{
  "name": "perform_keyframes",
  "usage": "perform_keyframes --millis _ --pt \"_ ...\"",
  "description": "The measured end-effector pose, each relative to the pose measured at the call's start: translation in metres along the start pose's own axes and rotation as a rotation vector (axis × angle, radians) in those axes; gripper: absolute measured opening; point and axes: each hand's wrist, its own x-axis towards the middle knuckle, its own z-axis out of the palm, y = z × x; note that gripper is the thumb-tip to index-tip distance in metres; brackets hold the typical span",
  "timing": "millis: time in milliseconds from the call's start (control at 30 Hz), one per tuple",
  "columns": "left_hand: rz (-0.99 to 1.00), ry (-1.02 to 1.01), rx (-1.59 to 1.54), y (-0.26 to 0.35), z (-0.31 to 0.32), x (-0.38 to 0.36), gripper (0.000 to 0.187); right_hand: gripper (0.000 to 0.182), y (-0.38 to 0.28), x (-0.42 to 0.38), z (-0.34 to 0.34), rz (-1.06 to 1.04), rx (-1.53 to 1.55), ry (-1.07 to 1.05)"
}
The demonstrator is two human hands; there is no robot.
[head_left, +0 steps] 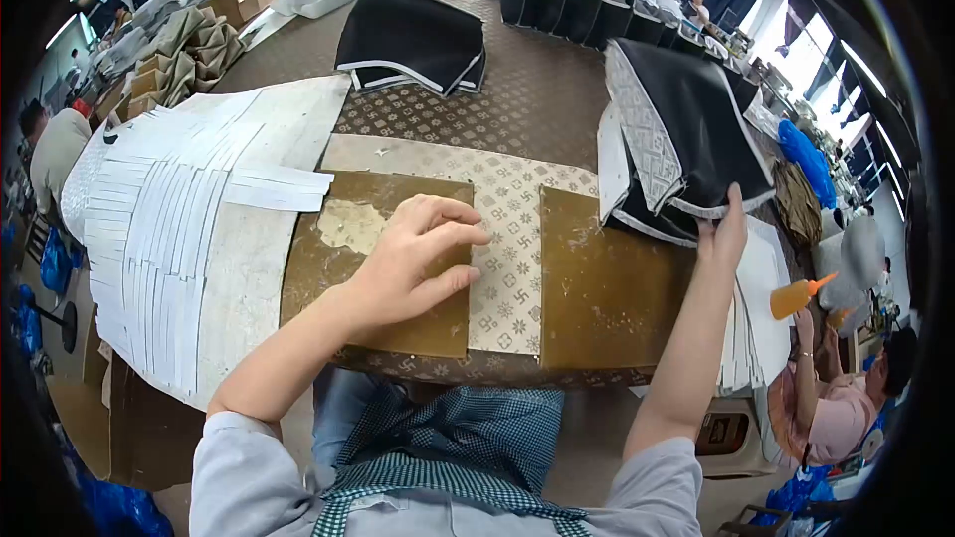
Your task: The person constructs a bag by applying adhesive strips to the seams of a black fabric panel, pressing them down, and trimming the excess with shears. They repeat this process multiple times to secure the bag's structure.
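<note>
My right hand (724,234) pinches the near edge of a black leather-like panel (701,129) with white edging, its thumb on top. A grey-white patterned underside (642,124) shows where the panel folds over on its left. My left hand (423,254) hovers above the left brown board (438,318), fingers apart and nothing in them. Right of it, a second brown board (607,288) lies on the patterned cloth (505,278). Farther back, more black panels (413,35) with white edges lie stacked on the table.
Rows of white strips (164,249) cover the table's left side. White sheets (746,338) and an orange-tipped bottle (796,298) are at the right edge. A row of black pieces (567,10) stands at the back. A person in pink (841,428) sits close on the right.
</note>
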Motion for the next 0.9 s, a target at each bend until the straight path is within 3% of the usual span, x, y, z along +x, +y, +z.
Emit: perform_keyframes --millis 33,67,167,233,367,400,467,500,600,733,800,833,900 --pt "-0.062 -0.012 -0.03 -0.017 0.002 0.003 0.033 0.059 0.003 -0.007 -0.011 0.027 -0.139 0.087" --pt "-0.116 -0.023 -0.016 -0.036 0.003 0.007 0.032 0.06 0.012 -0.028 -0.011 -0.106 -0.237 0.285" --pt "-0.336 0.005 -0.035 -0.121 0.011 0.021 0.036 0.047 0.05 -0.085 -0.017 -0.596 -0.396 0.197" --pt "-0.413 0.017 0.122 -0.182 0.012 0.038 0.039 0.038 0.075 -0.118 -0.009 -0.517 -0.464 -0.111" --pt "-0.376 0.027 0.672 -0.295 0.006 0.077 0.047 0.027 0.121 -0.133 0.007 -0.583 -0.808 -0.73" --pt "-0.334 -0.032 0.855 -0.314 -0.001 0.087 0.047 0.02 0.125 -0.135 0.01 -0.404 -0.807 -0.728" --pt "-0.186 -0.024 1.177 -0.378 -0.012 0.102 0.045 0.014 0.128 -0.123 0.0 -0.282 -0.824 -0.767" --pt "-0.286 -0.149 1.255 -0.377 -0.021 0.116 0.048 0.01 0.129 -0.125 -0.003 -0.119 -0.758 -0.671" --pt "-0.464 -0.316 1.48 -0.406 -0.029 0.147 0.055 0.009 0.119 -0.124 -0.001 0.027 -0.836 -0.663" --pt "-0.632 -0.286 1.402 -0.44 -0.025 0.168 0.058 0.008 0.121 -0.12 0.001 -0.03 -0.887 -0.719" --pt "-0.593 -0.256 1.361 -0.47 -0.024 0.172 0.059 0.008 0.123 -0.119 0.0 -0.029 -0.9 -0.729" --pt "-0.42 -0.16 1.45 -0.475 -0.021 0.166 0.05 0.009 0.125 -0.118 0.0 -0.041 -0.905 -0.732" --pt "-0.4 -0.289 1.426 -0.482 -0.024 0.17 0.037 0.009 0.124 -0.117 0.0 -0.057 -0.913 -0.761"
